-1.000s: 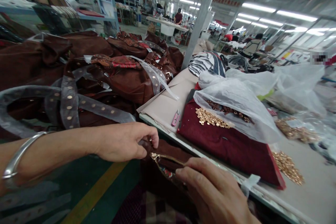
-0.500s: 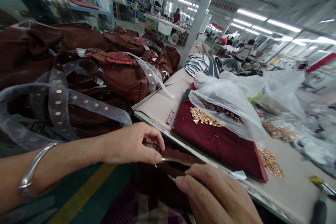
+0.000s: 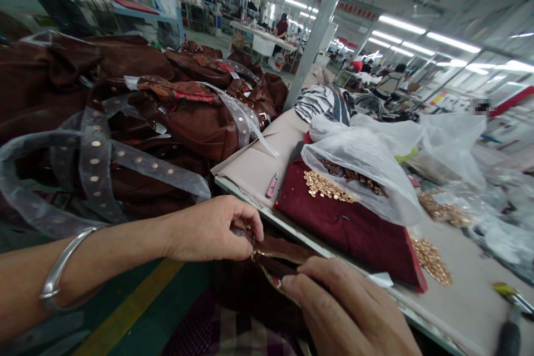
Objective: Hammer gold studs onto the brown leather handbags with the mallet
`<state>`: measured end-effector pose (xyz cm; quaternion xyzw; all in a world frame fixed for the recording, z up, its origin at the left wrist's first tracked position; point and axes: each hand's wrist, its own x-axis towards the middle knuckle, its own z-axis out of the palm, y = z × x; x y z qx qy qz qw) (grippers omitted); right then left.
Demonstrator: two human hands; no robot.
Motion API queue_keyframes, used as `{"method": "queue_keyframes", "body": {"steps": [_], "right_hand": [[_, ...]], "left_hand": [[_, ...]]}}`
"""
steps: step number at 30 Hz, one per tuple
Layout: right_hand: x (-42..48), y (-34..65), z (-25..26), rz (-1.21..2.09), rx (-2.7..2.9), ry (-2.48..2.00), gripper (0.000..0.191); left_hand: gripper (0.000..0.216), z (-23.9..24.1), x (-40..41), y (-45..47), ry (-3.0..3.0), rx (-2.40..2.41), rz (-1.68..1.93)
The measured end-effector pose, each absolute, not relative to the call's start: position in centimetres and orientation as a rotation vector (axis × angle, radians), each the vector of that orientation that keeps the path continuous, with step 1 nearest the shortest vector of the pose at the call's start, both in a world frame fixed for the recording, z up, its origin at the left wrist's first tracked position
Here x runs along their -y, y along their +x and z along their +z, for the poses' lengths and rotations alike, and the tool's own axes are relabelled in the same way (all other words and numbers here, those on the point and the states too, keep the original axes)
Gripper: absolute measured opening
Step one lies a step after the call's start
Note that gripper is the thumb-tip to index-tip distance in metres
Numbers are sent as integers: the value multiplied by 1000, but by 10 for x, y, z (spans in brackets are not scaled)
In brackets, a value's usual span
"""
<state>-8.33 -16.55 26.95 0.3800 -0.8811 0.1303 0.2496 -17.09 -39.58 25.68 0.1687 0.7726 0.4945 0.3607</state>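
My left hand (image 3: 212,229), with a silver bangle on its wrist, pinches the end of a dark brown garment (image 3: 283,250) at the head of its gold zipper (image 3: 271,256). My right hand (image 3: 346,314) grips the same brown cloth lower down along the zipper, fingers curled over it. Both hands sit at the near edge of the worktable (image 3: 471,300). The zipper is slightly parted between them.
A heap of brown jackets (image 3: 137,117) with plastic-wrapped studded belts lies to the left. On the table are a dark red cloth (image 3: 354,228), gold buttons (image 3: 325,186), clear plastic bags (image 3: 375,161), a pink clipper (image 3: 271,184) and a tool (image 3: 511,317) at right. People work in the background.
My left hand has moved slightly right along the zipper's head, and the zipper end has shifted and opened a little between my hands. The view has tilted a bit.
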Motion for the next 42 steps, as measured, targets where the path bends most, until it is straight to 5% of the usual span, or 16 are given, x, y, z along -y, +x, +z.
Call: {"method": "queue_keyframes", "body": {"steps": [30,42], "right_hand": [[155,-91,250,451,2428,1027,36],[73,-83,210,950,2832,616,17]], "left_hand": [[17,241,397,-179,359,-1926,1334],[22,229,419,-198,475,-2066,1240]]}}
